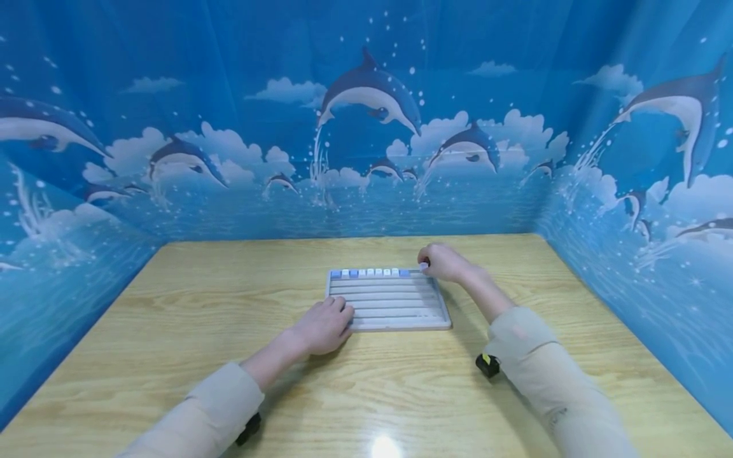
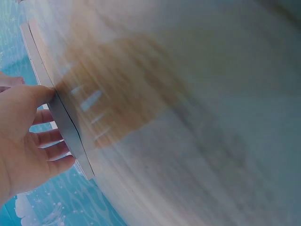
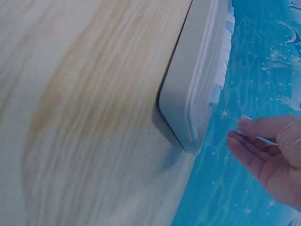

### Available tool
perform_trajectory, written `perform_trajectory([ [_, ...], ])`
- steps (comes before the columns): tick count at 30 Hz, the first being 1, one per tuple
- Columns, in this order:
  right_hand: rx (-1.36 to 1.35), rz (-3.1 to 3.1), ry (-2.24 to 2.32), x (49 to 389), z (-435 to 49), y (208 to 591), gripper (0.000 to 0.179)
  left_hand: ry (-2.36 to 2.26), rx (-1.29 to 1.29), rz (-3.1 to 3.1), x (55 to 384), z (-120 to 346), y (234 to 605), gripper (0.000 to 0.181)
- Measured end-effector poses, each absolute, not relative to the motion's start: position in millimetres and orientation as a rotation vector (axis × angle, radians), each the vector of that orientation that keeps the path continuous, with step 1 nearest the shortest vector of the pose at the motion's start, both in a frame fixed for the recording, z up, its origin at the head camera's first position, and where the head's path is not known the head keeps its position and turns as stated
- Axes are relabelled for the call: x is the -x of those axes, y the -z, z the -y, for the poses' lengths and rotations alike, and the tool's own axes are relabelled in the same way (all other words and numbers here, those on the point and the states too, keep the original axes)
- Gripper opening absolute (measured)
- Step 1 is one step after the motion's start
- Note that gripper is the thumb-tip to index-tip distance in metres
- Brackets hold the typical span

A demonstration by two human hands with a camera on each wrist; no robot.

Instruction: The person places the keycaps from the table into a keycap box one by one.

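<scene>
While the right hand (image 1: 446,262) pinches a small pale keycap-like piece (image 1: 423,266) between thumb and fingers just beside the far right corner, the left hand (image 1: 323,326) grips the near left corner of a shallow grey-white tray (image 1: 401,329), its thumb against the near side and its fingers over the rim. The tray lies flat between the two hands, crossed by long horizontal ledges (image 1: 389,304). Along its farthest ledge stands a row of blue and white keycaps (image 1: 378,272) (about nine, though they are too small to count surely), running from the left end toward the right. That row looks mostly filled, with a short stretch at the right bare; the ledges nearer the person appear unfilled, so the work seems at an early stage. Beneath everything spreads a wood-grained table (image 1: 172,318). Pale sleeves (image 1: 518,334) cover the forearms, a black device (image 1: 488,365) shows below the right one, and a blue dolphin-printed curtain (image 1: 258,51) surrounds the far sides.
</scene>
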State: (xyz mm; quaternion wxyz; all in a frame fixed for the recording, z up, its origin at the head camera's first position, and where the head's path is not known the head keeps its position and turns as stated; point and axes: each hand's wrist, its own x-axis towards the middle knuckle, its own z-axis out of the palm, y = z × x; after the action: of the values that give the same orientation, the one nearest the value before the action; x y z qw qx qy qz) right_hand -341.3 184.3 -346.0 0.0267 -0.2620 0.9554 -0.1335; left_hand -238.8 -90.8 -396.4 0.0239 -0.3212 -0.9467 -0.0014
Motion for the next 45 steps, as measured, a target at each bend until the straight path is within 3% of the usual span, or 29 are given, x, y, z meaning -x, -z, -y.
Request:
perform_trajectory([
  [34,0.662,-2.925,0.209,370,-162,373,0.006,-0.023,1.008,2.918,241,91,397,0.020],
  [45,0.732,-2.925,0.212,371,-168,373,0.016,-0.020,1.020,2.917,240,92,397,0.020],
])
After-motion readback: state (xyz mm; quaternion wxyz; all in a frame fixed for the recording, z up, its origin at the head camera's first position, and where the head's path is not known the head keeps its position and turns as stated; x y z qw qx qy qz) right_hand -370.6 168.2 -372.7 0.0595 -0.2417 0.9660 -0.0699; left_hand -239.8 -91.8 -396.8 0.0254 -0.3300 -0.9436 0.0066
